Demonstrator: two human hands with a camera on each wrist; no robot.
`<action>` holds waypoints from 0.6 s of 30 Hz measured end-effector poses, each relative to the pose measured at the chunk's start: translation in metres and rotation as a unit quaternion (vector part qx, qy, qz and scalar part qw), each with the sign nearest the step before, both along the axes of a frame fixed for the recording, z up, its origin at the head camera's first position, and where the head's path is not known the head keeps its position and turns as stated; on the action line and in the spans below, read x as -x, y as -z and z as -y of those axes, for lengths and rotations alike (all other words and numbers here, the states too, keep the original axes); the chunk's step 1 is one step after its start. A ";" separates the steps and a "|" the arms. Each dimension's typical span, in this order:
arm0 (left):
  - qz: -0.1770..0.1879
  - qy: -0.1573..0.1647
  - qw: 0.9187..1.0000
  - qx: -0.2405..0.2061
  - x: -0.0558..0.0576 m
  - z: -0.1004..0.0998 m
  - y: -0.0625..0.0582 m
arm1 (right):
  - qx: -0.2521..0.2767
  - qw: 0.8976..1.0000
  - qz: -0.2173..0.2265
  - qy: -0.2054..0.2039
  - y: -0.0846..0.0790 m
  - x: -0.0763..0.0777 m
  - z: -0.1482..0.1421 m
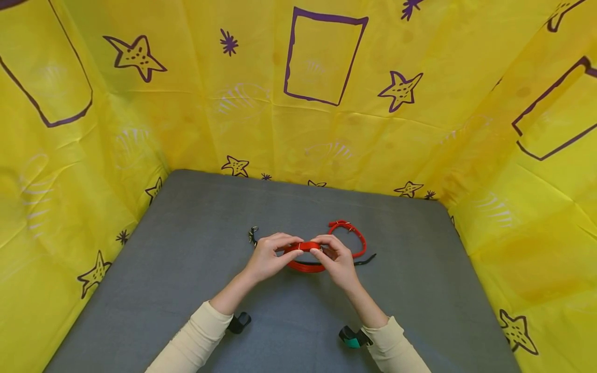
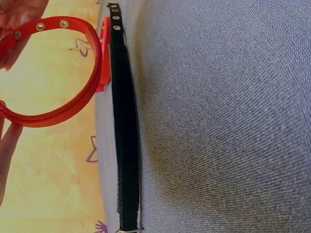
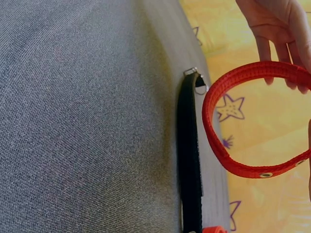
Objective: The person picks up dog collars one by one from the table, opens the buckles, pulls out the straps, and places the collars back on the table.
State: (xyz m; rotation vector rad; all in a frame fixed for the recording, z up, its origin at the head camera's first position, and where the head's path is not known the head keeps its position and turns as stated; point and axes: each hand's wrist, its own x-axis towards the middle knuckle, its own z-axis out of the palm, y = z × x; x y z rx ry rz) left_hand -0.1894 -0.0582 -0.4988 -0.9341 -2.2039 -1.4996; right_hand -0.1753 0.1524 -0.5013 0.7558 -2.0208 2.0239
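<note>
Both hands hold a red collar (image 1: 305,267) closed into a round loop above the table. My left hand (image 1: 270,257) pinches its upper band from the left, thumb below and fingers above. The right hand (image 1: 339,263) grips the same band from the right, close to the left fingertips. Metal eyelets show along the loop in both wrist views. Beneath it a black collar (image 2: 125,131) lies stretched out on the table, with holes at one end and a metal buckle (image 3: 191,71) at the other. The fingers partly cover the loop's fastening.
Behind the right hand, a second red collar (image 1: 362,240) lies curved on the grey cloth-covered table (image 1: 210,207). Yellow sheets (image 1: 261,129) with purple drawings enclose the back and both sides. Dark bands (image 1: 239,323) sit at the wrists.
</note>
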 end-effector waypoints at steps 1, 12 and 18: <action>0.001 0.000 1.000 -0.001 0.000 0.000 0.000 | 0.001 1.000 0.001 0.001 0.000 0.000 0.000; -0.017 -0.007 1.000 0.010 -0.003 -0.001 -0.005 | -0.023 1.000 0.004 -0.010 -0.020 -0.005 -0.001; -0.035 -0.022 0.998 0.041 -0.003 -0.001 -0.007 | -0.087 0.996 -0.015 -0.004 -0.037 -0.009 -0.004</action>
